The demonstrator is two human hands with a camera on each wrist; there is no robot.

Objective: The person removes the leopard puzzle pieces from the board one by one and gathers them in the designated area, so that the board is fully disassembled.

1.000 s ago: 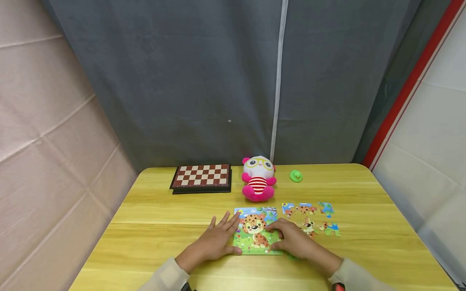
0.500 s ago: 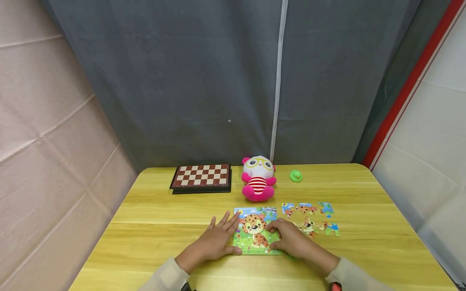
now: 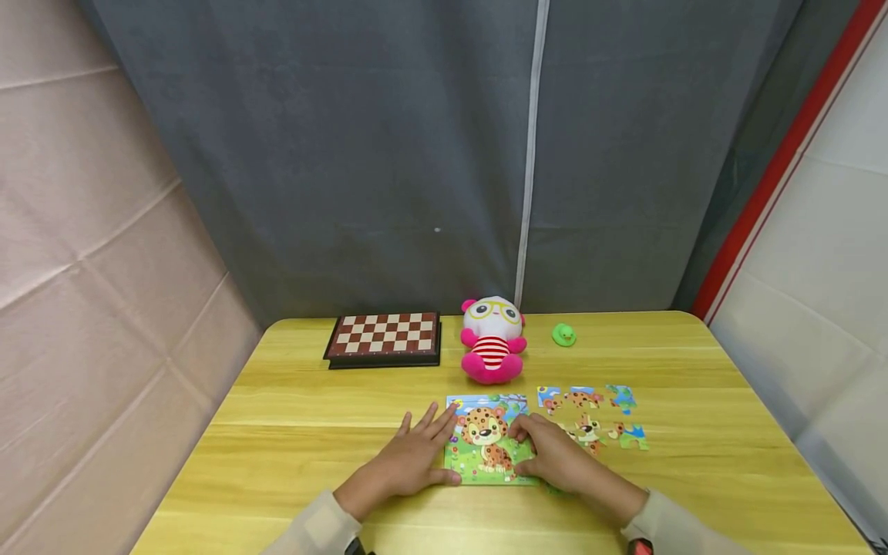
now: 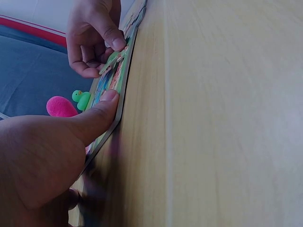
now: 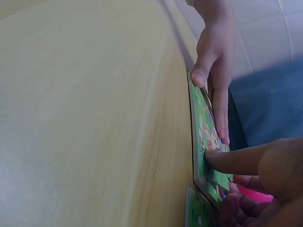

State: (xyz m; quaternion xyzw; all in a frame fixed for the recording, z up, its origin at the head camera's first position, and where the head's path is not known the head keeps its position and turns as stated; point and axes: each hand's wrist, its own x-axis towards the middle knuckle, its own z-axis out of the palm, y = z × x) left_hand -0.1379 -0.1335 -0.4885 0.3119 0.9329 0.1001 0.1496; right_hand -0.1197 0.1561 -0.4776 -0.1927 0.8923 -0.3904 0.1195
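A square jigsaw puzzle with a seated cartoon leopard lies on the table in the head view. My left hand rests along its left side, fingers straight and spread, with the thumb on the near edge. At the right side of the puzzle, my right hand pinches a green puzzle piece between thumb and fingers. The left wrist view shows that piece tilted up from the picture. From the right wrist, the thumb lies on top of it, close over the board's corner.
Several loose puzzle pieces lie to the right, one green piece beside the board's near right corner. Behind stand a pink and white panda plush, a chessboard box and a green rubber duck. A grey curtain hangs past the table.
My right wrist has shifted slightly left, while the fingers keep their pinch at the puzzle's right side. The left hand has stayed in place.
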